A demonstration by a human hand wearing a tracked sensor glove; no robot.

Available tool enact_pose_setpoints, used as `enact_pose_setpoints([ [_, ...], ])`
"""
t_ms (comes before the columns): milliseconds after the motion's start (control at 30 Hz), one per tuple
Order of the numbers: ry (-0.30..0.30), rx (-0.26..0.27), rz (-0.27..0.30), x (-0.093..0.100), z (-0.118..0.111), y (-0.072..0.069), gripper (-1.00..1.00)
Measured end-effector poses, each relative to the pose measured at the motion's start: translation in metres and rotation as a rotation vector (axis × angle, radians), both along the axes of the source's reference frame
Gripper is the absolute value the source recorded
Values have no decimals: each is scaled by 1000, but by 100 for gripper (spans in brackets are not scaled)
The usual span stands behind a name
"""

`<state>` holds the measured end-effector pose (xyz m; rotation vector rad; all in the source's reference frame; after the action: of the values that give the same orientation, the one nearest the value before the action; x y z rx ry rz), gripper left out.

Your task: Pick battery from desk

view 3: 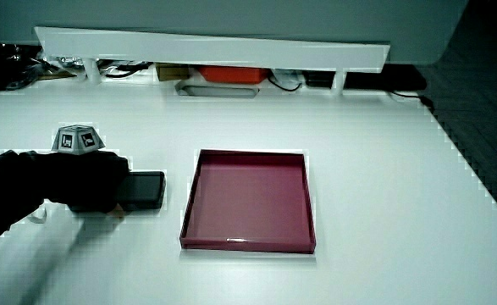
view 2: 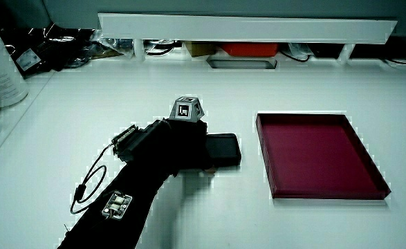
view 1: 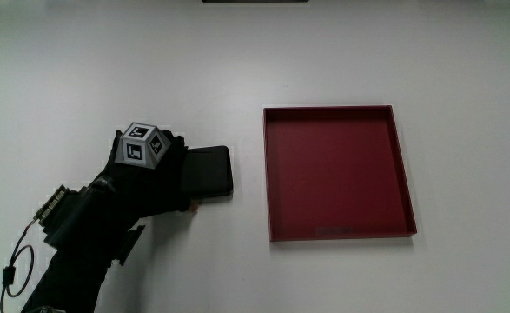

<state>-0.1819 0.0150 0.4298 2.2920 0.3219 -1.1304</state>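
The hand's (view 1: 155, 178) grip is covering the end of the battery (view 1: 209, 171) nearer to the forearm. Black glove is merging with black casing, so I cannot tell whether the grip is closed on it or only resting on top. The battery, a flat dark slab, is lying flat on the white counter (view 1: 107, 69), between the hand and the red tray (view 1: 266, 174), close to the tray's wall but not touching it. In both side views its uncovered end (view 2: 225, 149) (view 3: 149, 190) is sticking out from under the glove toward the tray, level with the surface and showing no sign of being raised.

Judging by that, the grasping step is under way and the lift is not yet made. The next move is calling for a firm hold across the battery's narrow width, then a straight rise clear of the counter. Since the grip is sitting at one end, the slab may tip as it comes up.

The hand is lying low and palm down, with the patterned cube (view 1: 144, 145) facing upward on its back. The forearm (view 1: 81, 252) is reaching in from the person's edge of the counter, slanting toward the tray. The tray is holding nothing.
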Motion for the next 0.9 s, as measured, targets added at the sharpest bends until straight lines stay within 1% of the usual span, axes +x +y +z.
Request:
enact_pose_setpoints([
  [233,-607,95,211,11,25,-30,0],
  [267,-636,83,231,14,27,-31,0],
  [300,-649,68,226,15,33,-33,0],
  [333,-672,67,240,17,34,-34,0],
  [367,-666,55,248,17,41,-36,0],
  [400,-683,33,251,18,45,-38,0],
  [433,-681,14,249,18,50,-40,0],
  [467,-690,14,253,19,51,-41,0],
  [500,-695,-6,259,18,57,-42,0],
  [533,-698,-28,250,18,61,-44,0],
  [667,-701,-49,254,19,67,-48,0],
  [700,-700,-66,255,19,72,-49,0],
  [733,-698,-80,261,19,73,-49,0],
  [767,-708,-75,265,20,73,-49,0],
  [800,-714,-90,266,20,74,-48,0],
  [833,-705,-101,266,20,76,-48,0],
  [867,-711,-87,263,20,78,-48,0],
  [900,-705,-104,268,19,82,-48,0],
])
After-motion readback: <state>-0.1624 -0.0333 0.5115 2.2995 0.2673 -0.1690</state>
